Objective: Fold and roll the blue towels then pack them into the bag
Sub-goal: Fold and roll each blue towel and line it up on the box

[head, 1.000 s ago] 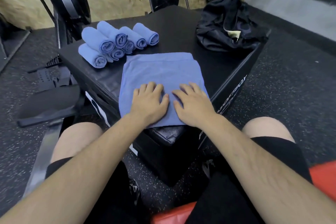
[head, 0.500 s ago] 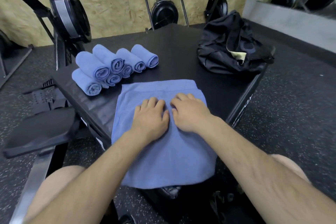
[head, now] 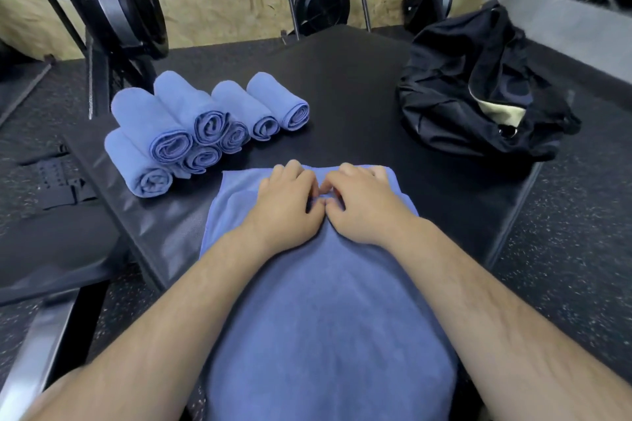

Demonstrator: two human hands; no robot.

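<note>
A folded blue towel (head: 325,301) lies flat on the black box (head: 359,85), its near part hanging over the front edge toward me. My left hand (head: 287,205) and my right hand (head: 362,205) sit side by side at the towel's far edge, fingers curled down and pinching the cloth there. Several rolled blue towels (head: 191,133) are stacked in a pile at the box's left. The black bag (head: 478,106) slumps at the box's far right corner, with a pale patch showing at its opening.
A rowing machine's flywheel (head: 116,0) and rail (head: 41,335) stand to the left of the box. Weight plates on stands (head: 321,0) lean by the chipboard wall behind. Speckled black rubber floor (head: 581,232) surrounds the box.
Both hands slid forward over the towel from its near part to its far edge, and their flat fingers have curled onto the cloth. The view has leaned in closer.
</note>
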